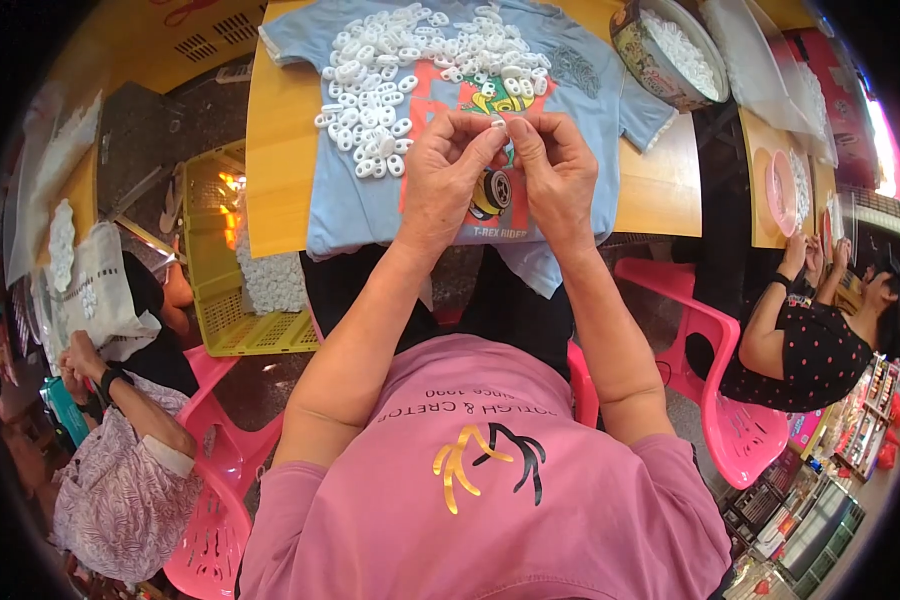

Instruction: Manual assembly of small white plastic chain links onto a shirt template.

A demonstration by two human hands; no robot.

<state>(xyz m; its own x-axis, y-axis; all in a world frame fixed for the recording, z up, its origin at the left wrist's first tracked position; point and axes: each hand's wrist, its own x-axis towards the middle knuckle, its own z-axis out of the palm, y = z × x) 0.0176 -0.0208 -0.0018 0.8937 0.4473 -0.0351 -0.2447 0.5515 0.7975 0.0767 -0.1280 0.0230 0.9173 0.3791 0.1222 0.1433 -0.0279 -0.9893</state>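
Fingertips of my left hand [442,175] and my right hand [562,172] meet over the table, pinching a small white plastic piece [498,122] between them. Most of that piece is hidden by the thumbs and fingers. Just beyond my hands lies a heap of white oval plastic pieces with two holes [375,95], spread in an arc. They rest on a light blue T-shirt [345,215] with a colourful printed picture, laid flat over the table.
A round tin [660,60] of white pieces stands at the far right of the wooden table [660,190]. Left of the table, a yellow crate [220,310] holds more. Co-workers sit on both sides, the right one near a pink chair [715,400].
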